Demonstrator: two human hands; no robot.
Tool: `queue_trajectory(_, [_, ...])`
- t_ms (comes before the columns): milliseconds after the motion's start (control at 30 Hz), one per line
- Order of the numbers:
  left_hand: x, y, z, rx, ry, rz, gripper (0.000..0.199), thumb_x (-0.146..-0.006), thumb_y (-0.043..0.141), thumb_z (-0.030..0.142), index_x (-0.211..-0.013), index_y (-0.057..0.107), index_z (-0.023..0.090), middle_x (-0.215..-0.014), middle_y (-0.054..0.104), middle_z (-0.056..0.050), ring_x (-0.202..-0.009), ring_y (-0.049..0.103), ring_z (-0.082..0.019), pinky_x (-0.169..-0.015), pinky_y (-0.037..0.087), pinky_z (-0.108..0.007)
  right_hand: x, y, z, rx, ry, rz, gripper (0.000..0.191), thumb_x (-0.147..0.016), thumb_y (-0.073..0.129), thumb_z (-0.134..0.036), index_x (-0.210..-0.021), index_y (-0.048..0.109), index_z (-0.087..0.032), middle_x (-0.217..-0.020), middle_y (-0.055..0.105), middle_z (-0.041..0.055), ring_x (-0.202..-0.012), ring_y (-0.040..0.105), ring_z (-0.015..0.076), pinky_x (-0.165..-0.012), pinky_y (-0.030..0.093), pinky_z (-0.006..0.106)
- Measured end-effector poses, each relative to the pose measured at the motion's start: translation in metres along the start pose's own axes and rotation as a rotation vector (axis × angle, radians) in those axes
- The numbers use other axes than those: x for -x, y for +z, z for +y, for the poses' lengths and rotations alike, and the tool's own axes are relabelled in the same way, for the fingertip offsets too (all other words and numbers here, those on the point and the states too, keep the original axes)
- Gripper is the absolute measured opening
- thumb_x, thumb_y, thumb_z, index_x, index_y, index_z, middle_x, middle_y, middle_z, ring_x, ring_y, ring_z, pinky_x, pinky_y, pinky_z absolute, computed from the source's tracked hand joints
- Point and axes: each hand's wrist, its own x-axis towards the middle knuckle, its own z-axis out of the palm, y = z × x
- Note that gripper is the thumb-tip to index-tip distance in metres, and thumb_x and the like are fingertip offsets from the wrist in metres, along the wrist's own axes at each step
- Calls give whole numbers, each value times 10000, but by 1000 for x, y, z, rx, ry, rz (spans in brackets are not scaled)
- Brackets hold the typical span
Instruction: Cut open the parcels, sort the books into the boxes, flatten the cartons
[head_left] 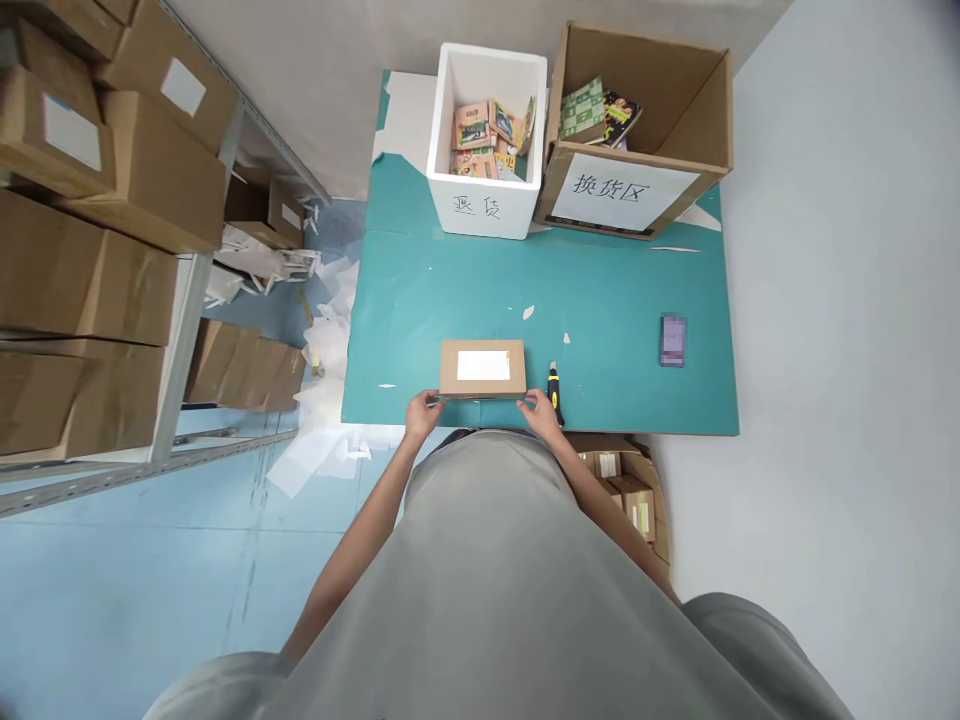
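A small closed cardboard box [482, 386] with a white label on top lies near the front edge of the green table [600, 290]. My left hand [424, 412] is at its front left corner, fingertips pressed against the box. At the front right corner, my right hand [539, 411] holds the box the same way, fingers bent around the edge. A black and yellow utility knife [553, 392] lies just beside my right hand, untouched.
Behind stand a white foam bin [487, 208] and a large open carton [697, 110], both with booklets inside. A phone [673, 340] lies at the right. Shelves with cartons [142, 170] rise at the left. Another carton with small boxes [660, 490] sits below the front edge.
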Motion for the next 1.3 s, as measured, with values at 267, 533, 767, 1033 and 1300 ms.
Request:
queue_trajectory(267, [2,-7,17,157,236,9,422,-885,729,264,-1294,723,160,-1363,710,-155,-1263,704,-273,-1043,620,-403,-5,-11,-24,-41,-203,12,487,-904,647,-397,-1349,685,-205,-1398,706,152,-1253,711,270,-1042,617,441])
queue_trajectory(533, [-56,2,58,59,208,-11,501,-1002,654,409,-1411,668,120,-1468,663,-205,-1252,704,-289,-1119,538,-408,-77,-4,-63,152,-221,46,499,-920,672,-352,-1374,734,-155,-1425,715,166,-1355,658,287,-1202,490,470])
queue_trajectory(767, [-82,-1,82,30,152,-15,532,-962,690,386,-1403,665,89,-1381,721,-224,-1248,716,-324,-1108,540,-439,-108,-7,-78,104,-154,42,440,-900,698,-316,-1308,763,-165,-1361,764,141,-1199,753,270,-1134,549,449])
queue_trajectory(1033, [-25,3,48,308,294,-30,504,-920,728,290,-1407,663,175,-1501,626,-177,-1236,726,-273,-1088,605,-458,-37,-4,-41,-66,-300,141,515,-968,598,-492,-1340,723,-159,-1531,606,194,-1380,640,261,-1136,565,417])
queue_trajectory(1300, [-28,-8,28,178,313,-64,454,-915,725,348,-1357,723,242,-1371,682,-128,-1037,750,-252,-977,642,-461,-35,-9,-35,33,-236,117,569,-1016,505,-468,-1462,615,-131,-1463,678,195,-1249,709,252,-1083,573,403])
